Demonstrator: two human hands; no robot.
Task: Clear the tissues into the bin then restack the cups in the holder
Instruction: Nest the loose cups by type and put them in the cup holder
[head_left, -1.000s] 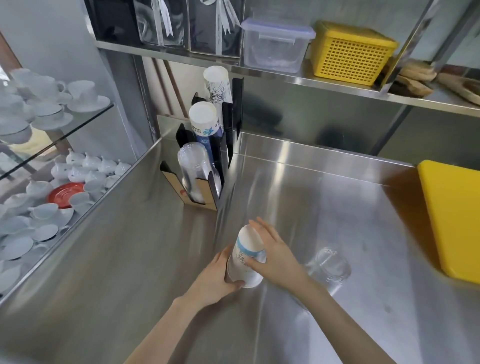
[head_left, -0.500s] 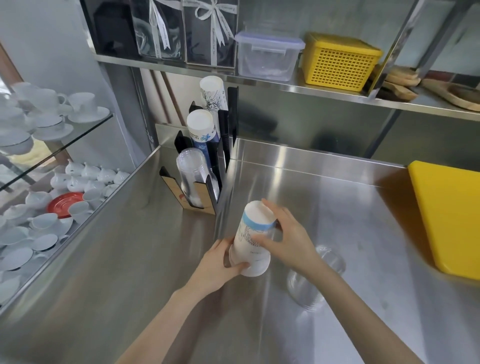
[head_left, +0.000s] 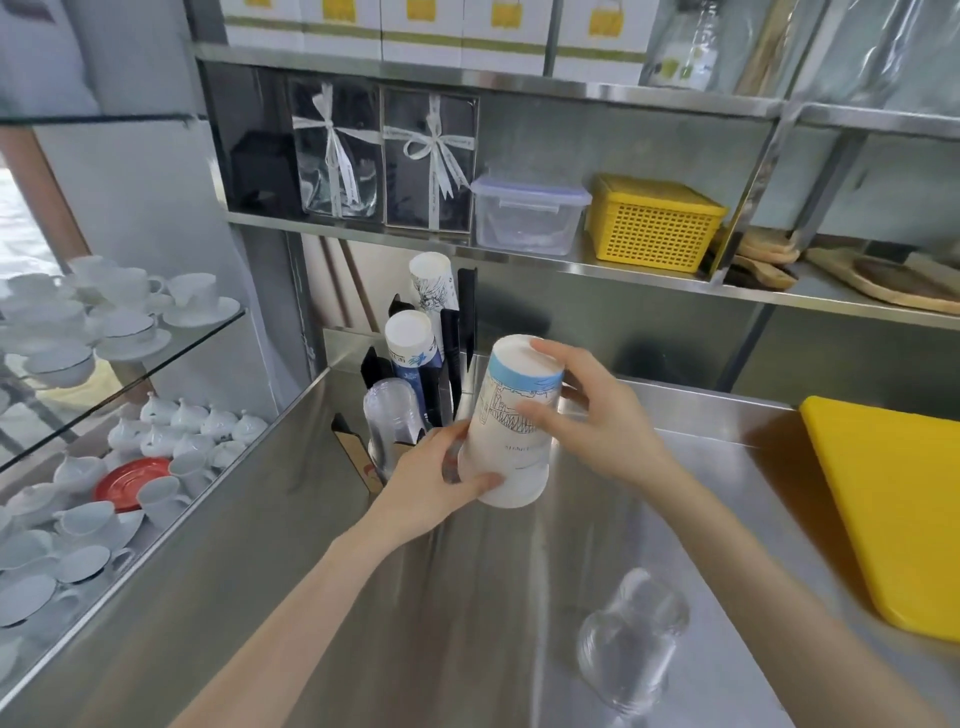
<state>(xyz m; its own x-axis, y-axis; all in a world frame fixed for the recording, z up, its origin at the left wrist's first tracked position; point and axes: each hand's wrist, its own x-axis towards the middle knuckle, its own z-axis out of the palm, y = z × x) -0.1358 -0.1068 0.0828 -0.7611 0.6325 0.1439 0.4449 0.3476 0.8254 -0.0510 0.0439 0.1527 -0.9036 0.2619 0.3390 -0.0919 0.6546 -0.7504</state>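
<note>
We've got the upside-down paper cup stack (head_left: 511, 421) off the desk (head_left: 467, 597): left grip (head_left: 434, 486) curled round its rim, right grip (head_left: 597, 415) pinching near the top, beside the holder (head_left: 415, 395).

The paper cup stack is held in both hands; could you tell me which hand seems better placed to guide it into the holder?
Probably the left hand: it grips the paper cup stack at its open rim, beside the holder. The right hand holds the upper end, on the far side.
</note>
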